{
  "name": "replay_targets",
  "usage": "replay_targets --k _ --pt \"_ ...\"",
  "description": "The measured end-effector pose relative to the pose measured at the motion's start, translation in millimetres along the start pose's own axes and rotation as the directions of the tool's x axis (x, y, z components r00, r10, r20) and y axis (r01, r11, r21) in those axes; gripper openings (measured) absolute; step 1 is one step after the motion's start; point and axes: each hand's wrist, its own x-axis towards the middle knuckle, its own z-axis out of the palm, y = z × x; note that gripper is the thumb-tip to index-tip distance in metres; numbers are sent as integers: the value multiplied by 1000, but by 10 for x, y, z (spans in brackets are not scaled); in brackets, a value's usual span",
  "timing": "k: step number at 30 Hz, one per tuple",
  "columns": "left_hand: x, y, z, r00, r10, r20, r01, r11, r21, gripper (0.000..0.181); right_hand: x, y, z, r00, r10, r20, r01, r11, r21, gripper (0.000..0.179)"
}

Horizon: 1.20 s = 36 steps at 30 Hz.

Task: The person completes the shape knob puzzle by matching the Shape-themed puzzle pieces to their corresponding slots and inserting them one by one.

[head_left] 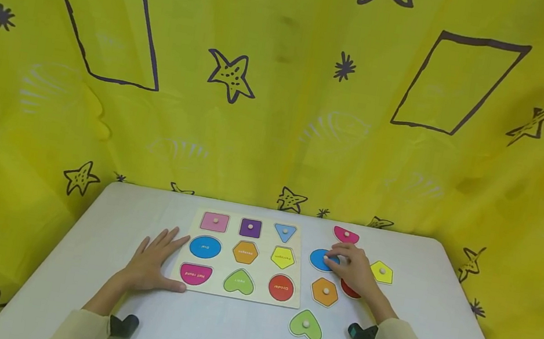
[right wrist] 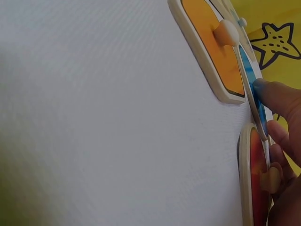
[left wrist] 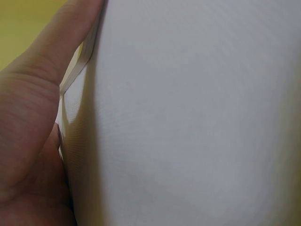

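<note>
A pale wooden shape board (head_left: pixel 262 270) lies on the table. My left hand (head_left: pixel 150 264) rests at its left side, fingers spread, with fingertips and thumb at the board's edge. Right of the board, my right hand (head_left: pixel 356 271) pinches the white knob of a blue oval piece (head_left: pixel 315 258) between thumb and finger. In the right wrist view the blue oval (right wrist: pixel 249 70) shows edge-on behind the orange hexagon piece (right wrist: pixel 204 42). A red round piece (head_left: pixel 350 289) lies partly hidden under the right hand. Pink rectangle, purple square and blue triangle pieces with knobs sit in the board's far row.
Around the right hand lie a pink half-round piece (head_left: pixel 341 232), a yellow pentagon piece (head_left: pixel 385 278) and a green heart piece (head_left: pixel 298 327). A white table (head_left: pixel 225 338) carries everything, with a yellow patterned curtain (head_left: pixel 277 135) behind and at both sides.
</note>
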Motion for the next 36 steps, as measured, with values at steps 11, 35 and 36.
replay_targets --k 11,35,36 --pt "11 57 -28 998 -37 44 36 999 20 115 -12 -11 -16 999 37 -3 -37 999 7 21" --pt "-38 39 -129 997 7 80 -6 1000 -7 110 227 -447 -36 1000 0 -8 0 999 32 23" --pt "-39 35 -129 997 7 82 -7 1000 -11 109 242 -468 -25 1000 -7 -8 7 999 38 22"
